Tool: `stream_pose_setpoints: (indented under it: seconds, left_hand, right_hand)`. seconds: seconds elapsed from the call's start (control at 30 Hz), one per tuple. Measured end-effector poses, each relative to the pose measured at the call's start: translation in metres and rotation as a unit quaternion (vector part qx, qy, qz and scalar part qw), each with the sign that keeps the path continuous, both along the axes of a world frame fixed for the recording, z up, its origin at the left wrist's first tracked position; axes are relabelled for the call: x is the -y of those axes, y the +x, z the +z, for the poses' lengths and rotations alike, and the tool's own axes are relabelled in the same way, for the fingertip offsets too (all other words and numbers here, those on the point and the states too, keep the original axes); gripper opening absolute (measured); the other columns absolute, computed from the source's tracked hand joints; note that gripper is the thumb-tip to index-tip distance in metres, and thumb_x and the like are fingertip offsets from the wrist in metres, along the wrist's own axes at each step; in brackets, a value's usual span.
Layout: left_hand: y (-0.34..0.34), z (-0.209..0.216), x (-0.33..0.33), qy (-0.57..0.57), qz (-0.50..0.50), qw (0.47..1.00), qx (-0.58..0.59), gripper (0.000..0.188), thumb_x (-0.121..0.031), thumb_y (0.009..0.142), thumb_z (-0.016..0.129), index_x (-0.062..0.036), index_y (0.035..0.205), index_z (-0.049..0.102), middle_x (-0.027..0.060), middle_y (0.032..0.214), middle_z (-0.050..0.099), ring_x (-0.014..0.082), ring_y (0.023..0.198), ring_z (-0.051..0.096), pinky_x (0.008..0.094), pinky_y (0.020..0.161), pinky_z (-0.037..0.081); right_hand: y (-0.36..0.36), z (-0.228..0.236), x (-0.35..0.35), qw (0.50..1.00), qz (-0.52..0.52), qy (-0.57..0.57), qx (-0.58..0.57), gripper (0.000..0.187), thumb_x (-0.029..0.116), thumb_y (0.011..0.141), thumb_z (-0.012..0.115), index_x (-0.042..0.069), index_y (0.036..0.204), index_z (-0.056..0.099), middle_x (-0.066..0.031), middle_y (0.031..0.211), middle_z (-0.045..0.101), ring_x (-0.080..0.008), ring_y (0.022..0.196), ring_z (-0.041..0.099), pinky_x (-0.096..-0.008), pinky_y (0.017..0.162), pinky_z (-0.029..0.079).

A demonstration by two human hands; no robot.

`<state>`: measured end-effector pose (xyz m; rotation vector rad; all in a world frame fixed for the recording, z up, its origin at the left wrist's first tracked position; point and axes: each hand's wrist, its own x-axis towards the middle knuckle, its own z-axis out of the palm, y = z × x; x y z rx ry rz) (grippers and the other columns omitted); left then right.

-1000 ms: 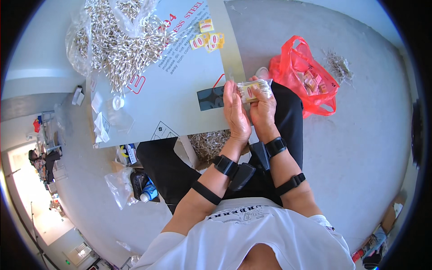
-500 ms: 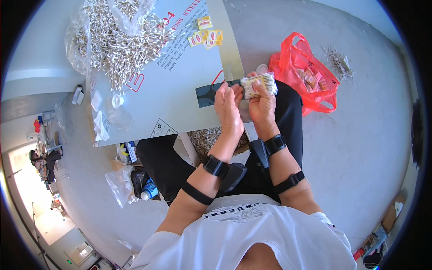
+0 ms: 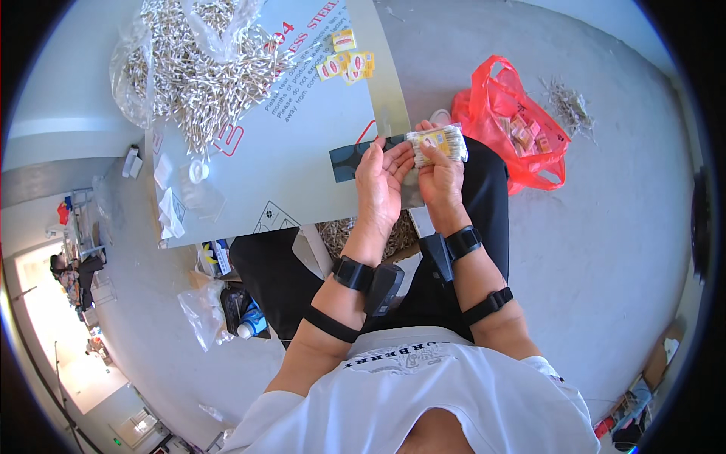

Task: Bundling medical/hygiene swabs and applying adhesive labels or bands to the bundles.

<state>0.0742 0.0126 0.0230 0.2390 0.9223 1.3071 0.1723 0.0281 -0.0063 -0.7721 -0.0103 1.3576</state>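
"Two hands out; how are yours?"

"My right hand (image 3: 442,178) grips a packet of cotton swabs (image 3: 446,138), right of centre in the frame. My left hand (image 3: 382,184) is open by its left edge; whether they touch, I can't tell."

"Farther off?"

"Yellow cards (image 3: 359,62), upper middle; a heap of swabs (image 3: 215,87), upper left; a red bag (image 3: 484,113) on the floor (image 3: 612,227), upper right."

Compared with a second ago, the left hand (image 3: 380,185) has shifted to the left and turned its palm more upward, with its fingers (image 3: 399,157) now angled toward the packet of cotton swabs (image 3: 451,141); whether they touch it is unclear. The right hand (image 3: 442,183) has carried that packet slightly to the right. The left forearm (image 3: 330,301) has swung left too.
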Motion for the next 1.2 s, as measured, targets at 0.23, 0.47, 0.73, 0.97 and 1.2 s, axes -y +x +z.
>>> stream_pose_setpoints:
  seconds: [0.23, 0.47, 0.73, 0.97, 1.2]
  left_hand:
    - [-0.001, 0.004, -0.017, -0.044, 0.014, 0.999, 0.027, 0.056, -0.037, 0.101, 0.050, 0.0045, 0.135, 0.034, 0.0298, 0.119, 0.056, 0.0312, 0.105, 0.061, 0.0413, 0.094, 0.051]
    - [-0.011, -0.001, -0.014, -0.005, -0.038, 0.999, 0.009, 0.057, -0.041, 0.102, 0.047, 0.0051, 0.134, 0.035, 0.0284, 0.121, 0.056, 0.0332, 0.109, 0.060, 0.0438, 0.096, 0.050]
    - [-0.014, 0.004, 0.000, -0.015, -0.091, 0.996, -0.020, 0.056, -0.042, 0.103, 0.041, 0.0041, 0.134, 0.035, 0.0292, 0.125, 0.056, 0.0355, 0.114, 0.058, 0.0456, 0.101, 0.047]
    - [-0.022, 0.006, -0.011, -0.067, -0.098, 0.993, -0.006, 0.054, -0.041, 0.104, 0.040, 0.0045, 0.132, 0.038, 0.0257, 0.118, 0.061, 0.0319, 0.106, 0.063, 0.0404, 0.086, 0.052]
    - [-0.015, 0.016, -0.017, -0.064, -0.168, 0.969, -0.169, 0.059, -0.043, 0.103, 0.044, 0.0077, 0.132, 0.039, 0.0232, 0.106, 0.065, 0.0283, 0.094, 0.066, 0.0385, 0.079, 0.054]
  right_hand:
    - [0.001, 0.000, 0.001, 1.000, -0.012, -0.003, -0.024, 0.053, -0.016, 0.082, 0.060, -0.004, 0.132, 0.045, -0.0207, 0.131, 0.056, -0.0293, 0.123, 0.055, -0.0377, 0.105, 0.046]
    - [0.002, 0.001, 0.002, 1.000, 0.019, 0.017, 0.017, 0.051, -0.013, 0.083, 0.062, -0.004, 0.131, 0.046, -0.0202, 0.129, 0.058, -0.0293, 0.122, 0.056, -0.0381, 0.104, 0.046]
    - [0.004, -0.003, -0.003, 0.999, -0.010, 0.020, -0.029, 0.047, -0.006, 0.087, 0.062, -0.003, 0.131, 0.046, -0.0201, 0.128, 0.058, -0.0304, 0.122, 0.056, -0.0417, 0.107, 0.043]
    - [0.004, 0.000, -0.002, 0.999, -0.009, 0.009, -0.037, 0.046, -0.007, 0.087, 0.060, -0.004, 0.131, 0.046, -0.0199, 0.130, 0.057, -0.0313, 0.124, 0.055, -0.0420, 0.109, 0.041]
    - [0.003, -0.006, -0.002, 0.999, -0.021, 0.010, -0.036, 0.046, -0.009, 0.087, 0.059, -0.004, 0.130, 0.046, -0.0193, 0.129, 0.058, -0.0306, 0.124, 0.055, -0.0416, 0.108, 0.042]
